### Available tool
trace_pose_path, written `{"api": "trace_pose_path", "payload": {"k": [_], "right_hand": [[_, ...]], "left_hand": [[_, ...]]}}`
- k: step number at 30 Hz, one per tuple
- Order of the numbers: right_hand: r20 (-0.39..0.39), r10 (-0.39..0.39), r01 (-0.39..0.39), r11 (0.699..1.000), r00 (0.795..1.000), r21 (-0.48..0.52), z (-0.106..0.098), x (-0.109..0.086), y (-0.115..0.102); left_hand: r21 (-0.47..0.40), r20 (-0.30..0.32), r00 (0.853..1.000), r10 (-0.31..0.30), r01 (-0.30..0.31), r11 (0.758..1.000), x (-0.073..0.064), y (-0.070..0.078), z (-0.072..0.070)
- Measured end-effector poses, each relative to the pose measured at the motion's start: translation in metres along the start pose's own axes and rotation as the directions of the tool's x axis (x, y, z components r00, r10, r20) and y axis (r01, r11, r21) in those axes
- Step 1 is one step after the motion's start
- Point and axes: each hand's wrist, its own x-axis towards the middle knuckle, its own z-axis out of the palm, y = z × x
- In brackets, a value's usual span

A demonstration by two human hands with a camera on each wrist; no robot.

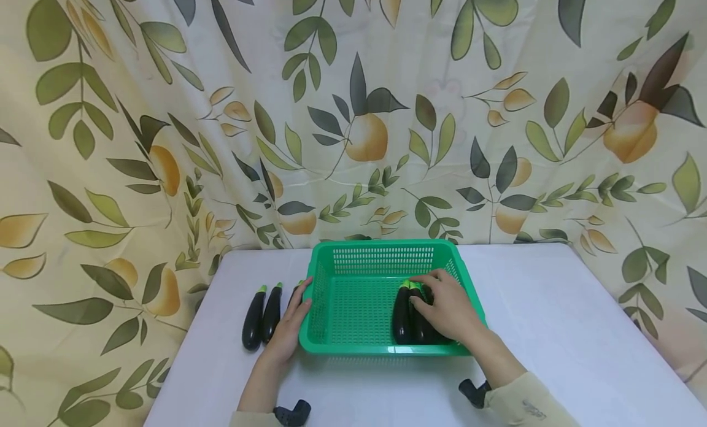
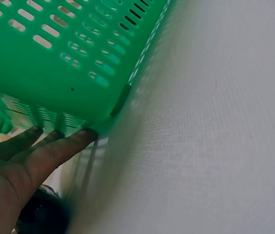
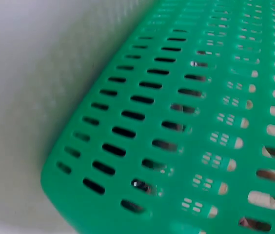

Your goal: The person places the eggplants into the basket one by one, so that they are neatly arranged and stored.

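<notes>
A green plastic basket (image 1: 356,310) with slotted walls stands on the white table. Inside it, toward the right end, dark eggplants (image 1: 402,316) with green stem ends lie side by side. My right hand (image 1: 450,307) reaches over the right rim and grips an eggplant there, thumb and fingers around its upper part; the hand hides part of it. With its fingers fairly straight, my left hand (image 1: 287,332) touches the basket's left side; its fingers (image 2: 59,148) show against the outer wall in the left wrist view. The right wrist view shows only slotted basket wall (image 3: 142,100), not the hand.
Left of the basket lie an eggplant (image 1: 254,319), a second eggplant (image 1: 272,313) beside it, and a third eggplant (image 1: 296,292) partly behind my left hand. A curtain (image 1: 364,138) printed with leaves and fruit hangs behind the table (image 1: 530,304).
</notes>
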Motion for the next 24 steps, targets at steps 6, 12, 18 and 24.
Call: {"api": "trace_pose_path", "payload": {"k": [6,12,18,24], "right_hand": [[-0.03,-0.026,0.025,0.999,0.999,-0.027,-0.009,-0.003,0.007],[-0.055,-0.017,0.013,0.998,0.998,-0.059,-0.017,-0.005,0.012],[-0.069,0.009,-0.014,0.997,0.998,-0.072,-0.021,-0.006,0.018],[-0.084,0.043,-0.048,0.997,0.996,-0.068,-0.024,-0.006,0.025]], "left_hand": [[-0.01,0.012,1.0,0.013,-0.013,1.0,0.002,0.001,0.001],[-0.01,0.02,1.0,0.023,-0.022,1.0,0.003,0.001,0.0],[-0.003,0.01,1.0,0.028,-0.028,1.0,0.003,0.0,-0.001],[0.008,-0.011,1.0,0.013,-0.013,1.0,0.002,0.0,-0.003]]}}
